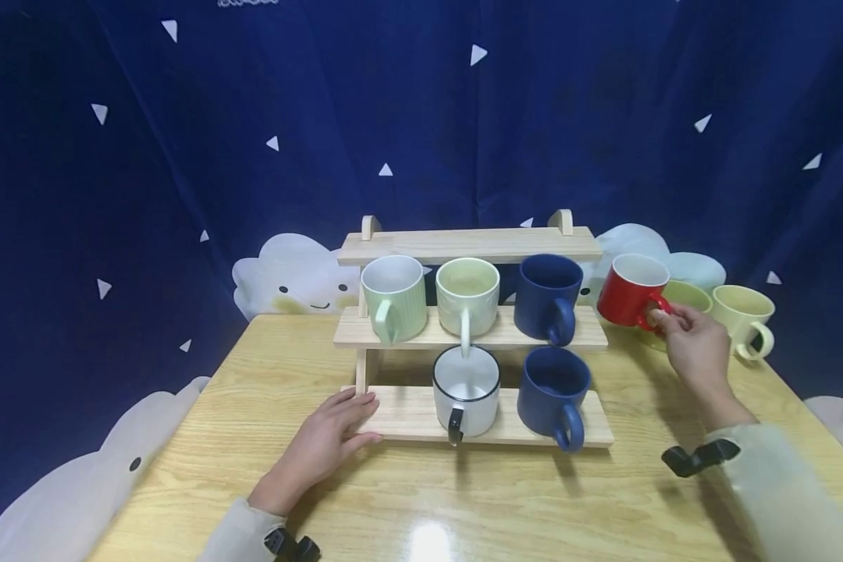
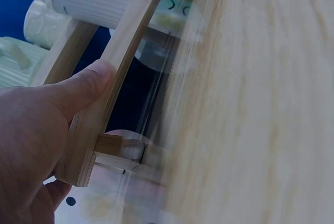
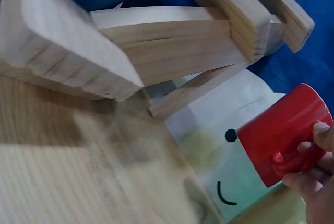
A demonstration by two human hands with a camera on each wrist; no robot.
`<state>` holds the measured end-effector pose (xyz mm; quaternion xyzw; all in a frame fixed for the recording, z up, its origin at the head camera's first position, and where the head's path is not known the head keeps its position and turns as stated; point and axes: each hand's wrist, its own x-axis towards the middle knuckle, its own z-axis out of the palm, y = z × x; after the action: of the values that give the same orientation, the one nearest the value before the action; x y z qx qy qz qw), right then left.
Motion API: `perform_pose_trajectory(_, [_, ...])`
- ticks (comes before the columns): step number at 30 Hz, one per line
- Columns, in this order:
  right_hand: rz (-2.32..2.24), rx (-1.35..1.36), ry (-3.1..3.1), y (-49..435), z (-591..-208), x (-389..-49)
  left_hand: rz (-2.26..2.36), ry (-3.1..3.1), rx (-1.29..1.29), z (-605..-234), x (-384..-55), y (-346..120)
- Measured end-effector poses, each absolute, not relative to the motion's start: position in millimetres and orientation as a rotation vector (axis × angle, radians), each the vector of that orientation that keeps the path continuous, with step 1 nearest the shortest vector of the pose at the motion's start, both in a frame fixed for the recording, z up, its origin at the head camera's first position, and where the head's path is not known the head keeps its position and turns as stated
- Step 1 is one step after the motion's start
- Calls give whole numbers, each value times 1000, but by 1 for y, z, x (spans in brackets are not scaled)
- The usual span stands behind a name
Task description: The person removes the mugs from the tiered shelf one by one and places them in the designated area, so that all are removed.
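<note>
My right hand (image 1: 698, 347) pinches the handle of a red mug (image 1: 632, 289), white inside, held in the air to the right of a wooden tiered rack (image 1: 400, 414). In the right wrist view, fingers and thumb close round the handle of the mug (image 3: 284, 135). My left hand (image 1: 326, 437) grips the left end of the rack's lowest board (image 2: 117, 59), thumb on top and fingers beneath. A white mug (image 1: 478, 417) with a black handle and a blue mug (image 1: 544, 382) stand on that board. On the middle board are a pale green ribbed mug (image 1: 407, 308), a cream-green mug (image 1: 457, 304) and another blue mug (image 1: 537, 297).
Behind my right hand, a yellow-green mug (image 1: 691, 295) and a pale yellow mug (image 1: 734, 308) stand at the table's back right. The rack's top board (image 1: 464, 246) bears no mugs. A dark blue curtain (image 1: 421, 101) hangs behind the wooden table (image 1: 253, 398).
</note>
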<state>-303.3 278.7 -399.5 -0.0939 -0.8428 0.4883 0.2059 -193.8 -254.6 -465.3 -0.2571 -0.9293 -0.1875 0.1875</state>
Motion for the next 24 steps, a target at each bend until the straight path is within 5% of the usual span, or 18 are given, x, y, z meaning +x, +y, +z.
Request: perform_pose_trajectory(24, [1421, -382, -2348, 268, -448, -307, -508, -2599, -724, -467, -194, -255])
